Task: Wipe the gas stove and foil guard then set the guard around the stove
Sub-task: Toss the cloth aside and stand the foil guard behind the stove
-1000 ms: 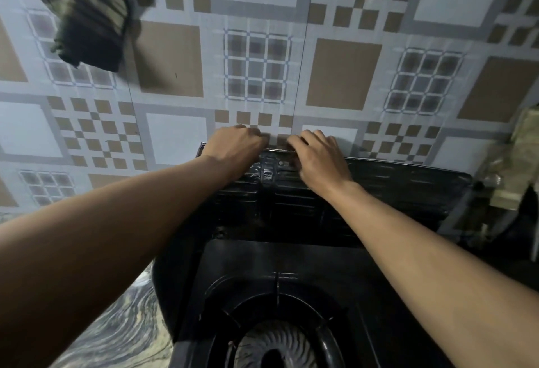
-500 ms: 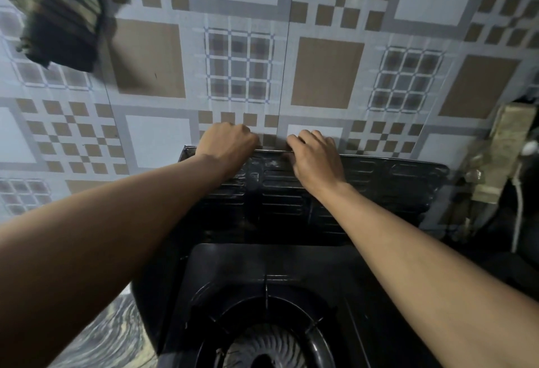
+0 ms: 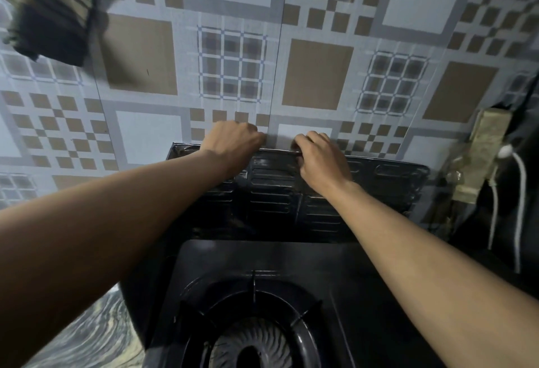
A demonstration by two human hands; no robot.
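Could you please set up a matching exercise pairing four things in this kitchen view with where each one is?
Things:
1. cloth
2. guard
3. burner
4. cord

Places:
A. bottom centre, on the stove
B. upright against the tiled wall, behind the stove, top edge under the left hand and right hand
C. far right, hanging down
D. top left, on the wall

Pairs: 1-D, 2-B, 3-A, 4-C
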